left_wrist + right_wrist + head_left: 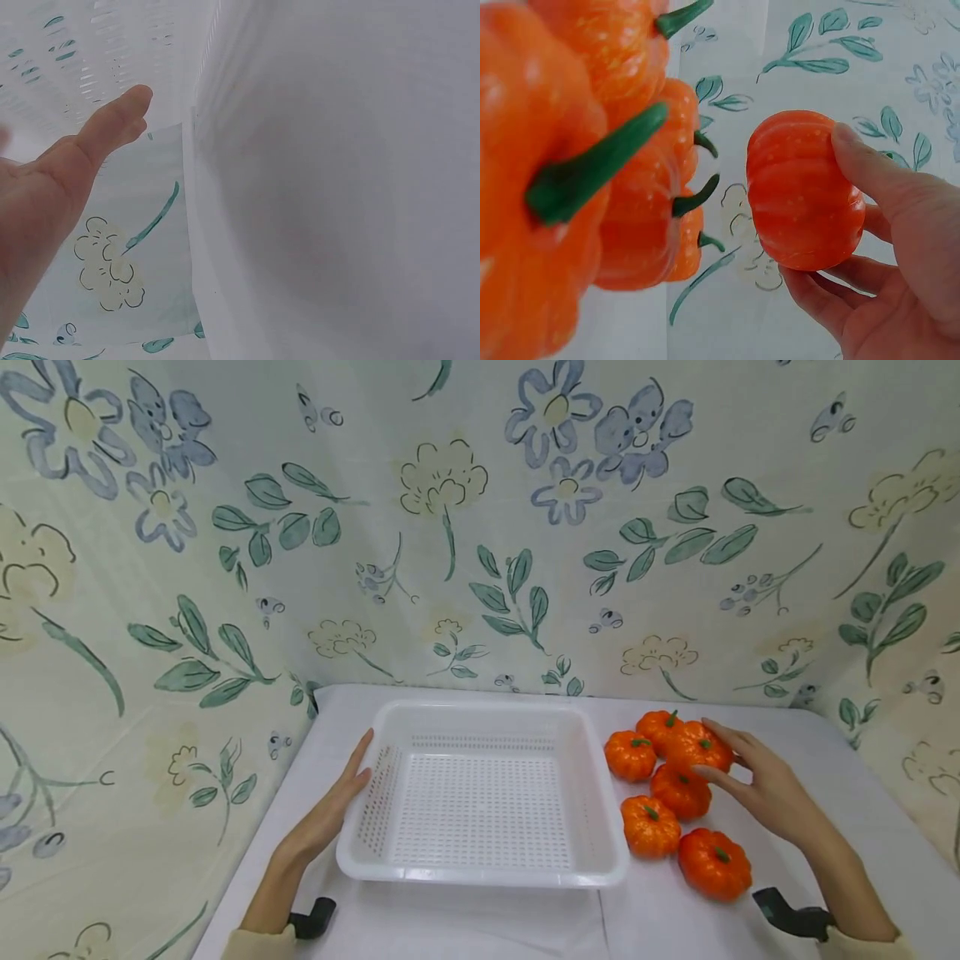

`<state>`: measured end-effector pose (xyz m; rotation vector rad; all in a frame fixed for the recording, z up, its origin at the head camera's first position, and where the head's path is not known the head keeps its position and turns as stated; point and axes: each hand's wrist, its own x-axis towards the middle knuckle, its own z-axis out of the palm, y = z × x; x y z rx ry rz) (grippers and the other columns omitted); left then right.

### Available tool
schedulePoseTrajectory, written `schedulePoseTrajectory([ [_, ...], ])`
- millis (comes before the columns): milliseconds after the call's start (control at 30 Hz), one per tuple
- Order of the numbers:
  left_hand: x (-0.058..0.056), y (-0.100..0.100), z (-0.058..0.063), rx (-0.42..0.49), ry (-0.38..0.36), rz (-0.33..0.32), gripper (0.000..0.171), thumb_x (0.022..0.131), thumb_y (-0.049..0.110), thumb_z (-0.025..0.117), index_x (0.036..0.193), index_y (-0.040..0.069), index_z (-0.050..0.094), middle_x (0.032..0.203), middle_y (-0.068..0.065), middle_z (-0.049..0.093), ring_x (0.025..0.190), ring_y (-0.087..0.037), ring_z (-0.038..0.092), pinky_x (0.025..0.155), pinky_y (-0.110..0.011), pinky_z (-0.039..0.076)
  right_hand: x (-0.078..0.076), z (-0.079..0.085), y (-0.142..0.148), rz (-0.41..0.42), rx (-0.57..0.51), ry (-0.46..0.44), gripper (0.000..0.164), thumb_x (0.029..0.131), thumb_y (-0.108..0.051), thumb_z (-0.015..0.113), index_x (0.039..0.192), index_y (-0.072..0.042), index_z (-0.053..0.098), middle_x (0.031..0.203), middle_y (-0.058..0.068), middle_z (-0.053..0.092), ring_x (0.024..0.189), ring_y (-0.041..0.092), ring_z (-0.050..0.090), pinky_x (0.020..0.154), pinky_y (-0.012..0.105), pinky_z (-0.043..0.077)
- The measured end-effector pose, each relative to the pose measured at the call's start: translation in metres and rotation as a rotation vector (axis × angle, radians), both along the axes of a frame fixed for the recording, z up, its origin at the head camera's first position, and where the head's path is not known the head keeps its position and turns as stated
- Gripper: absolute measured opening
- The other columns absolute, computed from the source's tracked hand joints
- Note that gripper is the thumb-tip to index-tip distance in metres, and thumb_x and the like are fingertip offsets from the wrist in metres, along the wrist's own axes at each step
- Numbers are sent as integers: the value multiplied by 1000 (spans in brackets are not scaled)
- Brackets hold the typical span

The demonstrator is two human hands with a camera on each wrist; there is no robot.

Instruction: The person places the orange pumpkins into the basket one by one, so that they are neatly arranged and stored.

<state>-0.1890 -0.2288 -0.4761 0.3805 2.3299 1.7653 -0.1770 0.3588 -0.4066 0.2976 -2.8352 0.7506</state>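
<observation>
My right hand [772, 789] grips a small orange toy pumpkin [699, 746] between thumb and fingers. In the right wrist view this pumpkin [804, 191] is held away from the others, with its ribbed side showing. Several more pumpkins [651, 828] with green stems lie close together just left of and below that hand. A white plastic basket [480, 875] with a perforated floor stands in the middle of the table, with nothing in it. At its left side is my left hand [333, 810], fingers extended along the outer wall. The left wrist view shows these fingers [112, 124] straight beside the perforated wall.
A white cloth covers the table [480, 922]. Floral fabric [480, 568] hangs behind it and along both sides. The nearest pumpkin [715, 864] sits at the front of the group, and another [630, 756] lies close to the basket's right rim.
</observation>
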Motion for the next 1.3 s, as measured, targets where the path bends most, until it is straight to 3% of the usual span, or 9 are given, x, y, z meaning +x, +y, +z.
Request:
schedulePoseTrajectory([
  [233,2,2,3,-10,3,8,61,112,41,23,166,39,-4,176,-3,-11,161,-42,-12,119,-78,-6,-20,19,-42,103,-82,-45,80,96,-30,74,163,-16,34,159,28,40,140,53,42,103,76,41],
  [467,3,2,3,-5,3,10,61,112,41,24,166,38,-4,176,-4,-10,161,-42,-11,120,-77,-5,-42,35,-86,210,-94,-110,77,97,-43,71,162,-20,38,166,20,36,148,51,37,107,79,36],
  [600,3,1,3,-5,5,9,61,112,41,24,166,38,-4,176,-4,-10,161,-43,-11,120,-77,-5,-53,38,-109,296,-118,-147,75,96,-45,72,160,-23,40,166,13,38,149,44,40,112,72,39],
  [800,2,1,3,-10,24,8,62,112,38,25,167,35,-4,176,-6,-11,161,-43,-11,119,-79,-5,-67,44,-143,394,-91,-168,75,95,-39,75,159,-21,42,161,17,43,142,43,49,111,64,46],
  [1000,2,1,3,-9,24,5,62,113,37,25,167,35,-4,176,-6,-11,161,-44,-11,119,-79,-5,-81,51,-177,503,-90,-203,74,93,-35,77,158,-23,44,158,11,50,140,36,52,111,59,49],
  [1300,2,1,4,-12,17,0,62,113,37,26,167,35,-5,176,-7,-12,160,-45,-11,118,-80,-4,-99,47,-233,671,-85,-281,71,95,-27,76,157,-11,45,153,12,55,132,31,59,109,48,53],
])
